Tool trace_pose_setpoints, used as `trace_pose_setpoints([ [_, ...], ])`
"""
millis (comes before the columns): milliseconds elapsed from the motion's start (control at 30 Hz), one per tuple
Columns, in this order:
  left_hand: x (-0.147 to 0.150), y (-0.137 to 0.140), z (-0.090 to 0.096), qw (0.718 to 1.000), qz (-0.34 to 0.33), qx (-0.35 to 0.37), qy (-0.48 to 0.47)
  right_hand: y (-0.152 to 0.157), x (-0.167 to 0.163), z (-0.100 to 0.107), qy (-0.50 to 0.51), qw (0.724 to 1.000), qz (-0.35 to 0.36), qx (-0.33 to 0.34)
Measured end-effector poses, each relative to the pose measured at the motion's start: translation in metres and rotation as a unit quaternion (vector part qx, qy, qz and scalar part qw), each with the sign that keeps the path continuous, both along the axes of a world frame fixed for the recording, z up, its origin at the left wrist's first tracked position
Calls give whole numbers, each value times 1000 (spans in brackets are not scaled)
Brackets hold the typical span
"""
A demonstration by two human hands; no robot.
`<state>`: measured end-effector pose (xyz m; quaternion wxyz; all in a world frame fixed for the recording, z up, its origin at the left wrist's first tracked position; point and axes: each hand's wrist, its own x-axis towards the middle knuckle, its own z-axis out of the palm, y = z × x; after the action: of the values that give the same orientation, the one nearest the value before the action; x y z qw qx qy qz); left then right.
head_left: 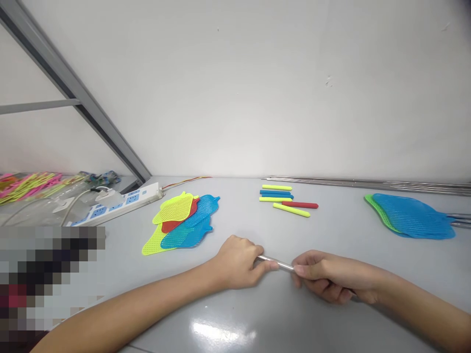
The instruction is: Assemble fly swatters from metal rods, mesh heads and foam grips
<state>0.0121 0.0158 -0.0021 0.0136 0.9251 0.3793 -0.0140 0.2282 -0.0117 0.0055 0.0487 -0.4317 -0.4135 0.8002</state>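
A thin, shiny metal rod (283, 265) runs between my two hands, low above the grey tabletop. My left hand (239, 262) is closed round its left end, with thumb and fingers pinching it. To the right, my right hand (327, 275) grips the same rod between thumb and fingers; part of its length is hidden in the palm. Beyond my left hand lies an overlapping pile of fly swatter heads, among them a yellow head (175, 210) and a blue head (189, 236). Past both hands are several coloured plastic handles, including a red handle (300, 205).
Long metal rods (368, 183) lie along the wall. Blue and green swatters (415, 215) on rods are stacked at the right. A power strip (117, 206) with plugs and cables sits at the left, near bagged pink and yellow pieces (33, 186). A metal frame post (99, 117) rises behind.
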Motion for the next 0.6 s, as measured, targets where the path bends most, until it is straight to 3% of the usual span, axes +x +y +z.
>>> trace_pose_setpoints([
  [600, 6, -3, -1, 996, 25, 34, -73, -1, -4, 0, 15, 999, -30, 23],
])
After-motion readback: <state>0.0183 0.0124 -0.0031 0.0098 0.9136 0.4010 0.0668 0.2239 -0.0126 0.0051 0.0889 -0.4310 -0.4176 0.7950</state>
